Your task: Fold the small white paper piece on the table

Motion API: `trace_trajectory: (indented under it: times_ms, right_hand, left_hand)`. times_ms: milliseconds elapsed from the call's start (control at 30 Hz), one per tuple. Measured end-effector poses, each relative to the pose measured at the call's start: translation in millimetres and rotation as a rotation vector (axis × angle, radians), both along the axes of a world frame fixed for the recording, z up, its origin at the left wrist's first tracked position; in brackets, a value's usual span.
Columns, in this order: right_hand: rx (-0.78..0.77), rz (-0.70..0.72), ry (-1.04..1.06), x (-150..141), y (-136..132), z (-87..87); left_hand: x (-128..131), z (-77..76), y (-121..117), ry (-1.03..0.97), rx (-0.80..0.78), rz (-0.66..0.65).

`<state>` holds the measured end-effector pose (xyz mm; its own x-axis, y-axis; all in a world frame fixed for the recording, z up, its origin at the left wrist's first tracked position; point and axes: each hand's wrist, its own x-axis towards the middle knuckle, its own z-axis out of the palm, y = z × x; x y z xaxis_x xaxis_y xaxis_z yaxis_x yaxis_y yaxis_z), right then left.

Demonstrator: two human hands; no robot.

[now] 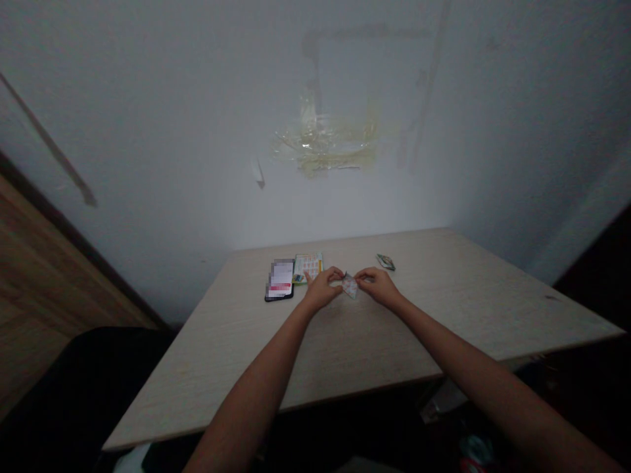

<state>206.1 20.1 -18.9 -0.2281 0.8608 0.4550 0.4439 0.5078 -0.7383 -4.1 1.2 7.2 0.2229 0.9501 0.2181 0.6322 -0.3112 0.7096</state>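
Observation:
A small piece of folded, patterned paper [350, 287] is held between my two hands, just above or on the table. My left hand [323, 289] pinches its left side, thumb and fingers closed at the edge. From the right, my right hand [380, 285] grips the opposite edge with its fingertips. The paper looks pale with faint reddish print and has a dark upper tip. Behind my left hand lies a printed booklet or sheet [306, 264], partly covered by it. Beyond my right hand rests a small dark-and-light folded piece [386, 262].
A phone-like device [280, 279] with a lit screen lies left of the booklet. The pale wooden table [231, 355] meets a wall [207, 164] bearing old tape [325, 141]. A dark object [113, 361] stands left of the table.

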Motion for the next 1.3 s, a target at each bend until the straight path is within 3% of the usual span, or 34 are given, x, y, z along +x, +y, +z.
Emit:
trace_trajectory:
  times_ms: [900,1300]
  right_hand:
    - [0.121,0.020,-0.275,13,7,-2.6]
    - [0.132,-0.063,-0.354,9,7,-10.9]
  left_hand:
    - [-11,-0.3,2,0.316,0.078,-0.026]
    - [3,-2.9,-4,0.310,0.121,0.016]
